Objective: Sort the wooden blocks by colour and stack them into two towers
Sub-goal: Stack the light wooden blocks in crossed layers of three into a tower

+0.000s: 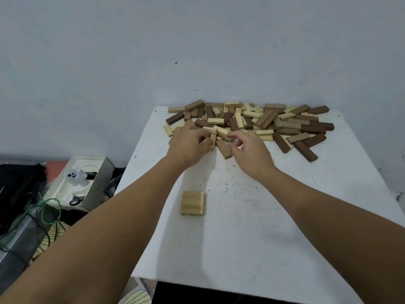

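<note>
Reaching hands, fingers (235, 143) touching block pile (252, 123)

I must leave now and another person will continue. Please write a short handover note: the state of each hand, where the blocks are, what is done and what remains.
Left hand: at the near edge of the mixed pile of light and dark rectangular wooden blocks, fingers closed on a light block.
Right hand: fingers curled at the same edge; whether it grips a block cannot be told.
Pile: at the far side of the white table, against the wall.
Done: one flat layer of light blocks laid side by side, near the left hand's side of the table.
Left: nearly all blocks unsorted; no dark tower begun.
</note>
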`<move>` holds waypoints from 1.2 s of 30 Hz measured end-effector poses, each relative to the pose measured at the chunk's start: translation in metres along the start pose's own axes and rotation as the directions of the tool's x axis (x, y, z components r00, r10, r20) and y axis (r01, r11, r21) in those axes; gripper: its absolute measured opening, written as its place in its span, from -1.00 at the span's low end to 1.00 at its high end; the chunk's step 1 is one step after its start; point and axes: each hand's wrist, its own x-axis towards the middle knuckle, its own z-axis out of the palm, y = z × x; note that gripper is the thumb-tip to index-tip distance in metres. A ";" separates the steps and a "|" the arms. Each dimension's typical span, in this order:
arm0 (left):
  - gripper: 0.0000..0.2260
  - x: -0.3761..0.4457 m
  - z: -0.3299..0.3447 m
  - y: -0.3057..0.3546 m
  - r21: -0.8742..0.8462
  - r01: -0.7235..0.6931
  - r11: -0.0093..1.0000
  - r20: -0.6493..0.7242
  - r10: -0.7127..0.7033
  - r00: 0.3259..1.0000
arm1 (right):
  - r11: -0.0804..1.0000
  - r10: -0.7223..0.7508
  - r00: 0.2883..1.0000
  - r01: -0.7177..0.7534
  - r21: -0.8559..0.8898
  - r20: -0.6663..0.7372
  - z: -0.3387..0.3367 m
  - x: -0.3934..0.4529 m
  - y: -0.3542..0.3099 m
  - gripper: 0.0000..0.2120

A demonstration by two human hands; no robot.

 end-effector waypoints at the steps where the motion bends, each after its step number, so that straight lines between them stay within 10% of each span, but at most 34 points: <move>1: -0.78 0.007 0.003 0.001 0.028 0.003 1.000 0.001 -0.003 1.000 | 1.000 -0.014 1.000 0.013 -0.017 -0.015 0.002 0.008 0.001 -0.73; 6: -0.51 0.023 0.007 0.010 0.159 -0.066 0.985 0.014 0.064 0.998 | 0.986 -0.056 0.998 0.052 -0.156 -0.022 0.012 0.036 0.002 -0.66; 26: -0.80 0.013 0.015 0.012 0.228 -0.162 0.960 -0.079 0.184 0.980 | 0.995 0.052 0.984 -0.065 -0.069 -0.173 0.014 -0.013 0.024 -0.86; 36: -0.70 -0.011 0.006 0.016 0.215 -0.082 0.973 -0.064 0.098 0.993 | 0.982 -0.176 0.968 0.161 -0.099 -0.177 0.014 -0.033 0.020 -0.74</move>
